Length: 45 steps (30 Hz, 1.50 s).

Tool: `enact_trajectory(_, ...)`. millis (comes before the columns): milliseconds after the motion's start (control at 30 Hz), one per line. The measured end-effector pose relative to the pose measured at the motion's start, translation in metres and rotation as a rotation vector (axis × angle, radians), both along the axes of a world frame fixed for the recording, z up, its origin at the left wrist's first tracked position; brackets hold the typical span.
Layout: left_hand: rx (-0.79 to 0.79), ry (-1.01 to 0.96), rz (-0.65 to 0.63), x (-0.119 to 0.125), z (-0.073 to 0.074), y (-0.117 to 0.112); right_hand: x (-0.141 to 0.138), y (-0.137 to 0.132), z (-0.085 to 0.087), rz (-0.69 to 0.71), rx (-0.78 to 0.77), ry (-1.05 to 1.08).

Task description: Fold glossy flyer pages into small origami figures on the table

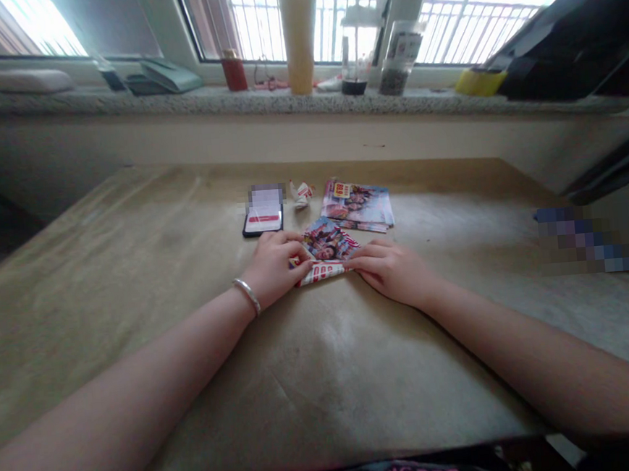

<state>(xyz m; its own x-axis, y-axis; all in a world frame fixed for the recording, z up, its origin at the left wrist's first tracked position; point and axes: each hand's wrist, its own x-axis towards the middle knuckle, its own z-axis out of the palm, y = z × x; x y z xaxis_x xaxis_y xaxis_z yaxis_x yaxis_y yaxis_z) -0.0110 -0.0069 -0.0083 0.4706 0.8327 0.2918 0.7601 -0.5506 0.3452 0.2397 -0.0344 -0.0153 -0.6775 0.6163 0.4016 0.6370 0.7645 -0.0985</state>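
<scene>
A colourful printed paper sheet [329, 240] lies on the table in front of me, its near edge folded up into a white and red strip. My left hand [279, 261], with a silver bangle at the wrist, pinches the sheet's left end between thumb and fingers. At the right end, my right hand [390, 267] has its fingers pressed together on the folded edge. Just beyond lies a small stack of similar printed leaflets [363, 204]. A crumpled or folded piece of white and red paper [301, 194] sits left of the stack.
A smartphone [265, 214] with a lit screen lies beyond my left hand. A blurred bluish item [587, 239] is on the table's right side. Along the granite windowsill [260, 103] stand a tall yellowish cylinder [301, 33], a red jar [234, 71] and a yellow object [480, 81].
</scene>
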Motion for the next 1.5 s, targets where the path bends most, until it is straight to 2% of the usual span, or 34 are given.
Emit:
enact_trajectory(567, -0.044, 0.009, 0.051, 0.003, 0.0, 0.001, 0.002, 0.007, -0.008, -0.013, -0.015, 0.025)
enact_trajectory(967, -0.022, 0.01, 0.08, 0.004, -0.002, 0.002, 0.001, 0.007, -0.008, -0.016, 0.007, 0.016)
enact_trajectory(1033, 0.005, 0.022, 0.044, 0.002, -0.001, 0.001, 0.001, 0.008, -0.008, -0.015, 0.015, 0.011)
enact_trajectory(1200, 0.052, 0.11, -0.202, -0.012, 0.006, -0.001, 0.002, 0.007, -0.008, -0.024, 0.006, -0.001)
enact_trajectory(1300, 0.049, 0.199, -0.303, -0.02, 0.009, -0.002, 0.002, 0.006, -0.007, -0.016, 0.003, 0.002)
enact_trajectory(1500, 0.134, 0.272, -0.291, -0.019, 0.007, -0.001, 0.002, 0.006, -0.008, -0.027, 0.028, 0.005)
